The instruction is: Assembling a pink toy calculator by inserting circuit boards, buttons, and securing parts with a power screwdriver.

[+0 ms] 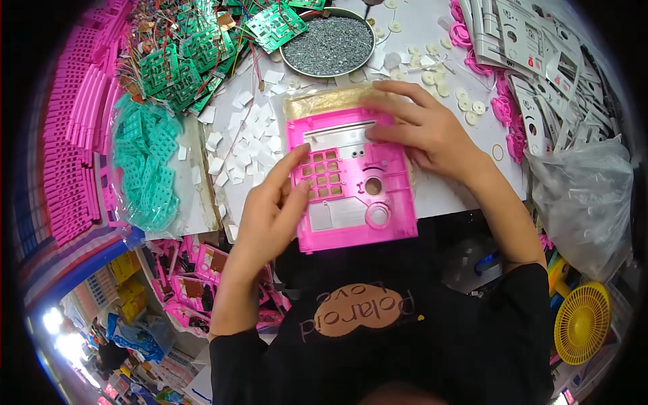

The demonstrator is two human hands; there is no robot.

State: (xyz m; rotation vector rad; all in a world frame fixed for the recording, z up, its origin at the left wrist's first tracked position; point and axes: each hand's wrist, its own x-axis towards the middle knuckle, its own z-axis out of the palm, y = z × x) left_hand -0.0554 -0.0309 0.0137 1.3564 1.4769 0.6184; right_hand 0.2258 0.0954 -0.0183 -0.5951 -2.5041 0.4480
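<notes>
The left hand [270, 212] laid flat, extended fingers [297, 162] on the keypad grid of a pink plastic panel [351, 179]; the right hand [425, 131] pressed spread fingers on its top edge. The panel lay face-up at the counter's [445, 196] near edge — long axis running away from the person, slightly tilted — with square openings, two round holes and a silver slot.

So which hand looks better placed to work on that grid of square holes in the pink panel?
Probably the left hand: its fingertips already rest on the pink panel's key grid, while the right hand presses the top edge, steadying it.
</notes>
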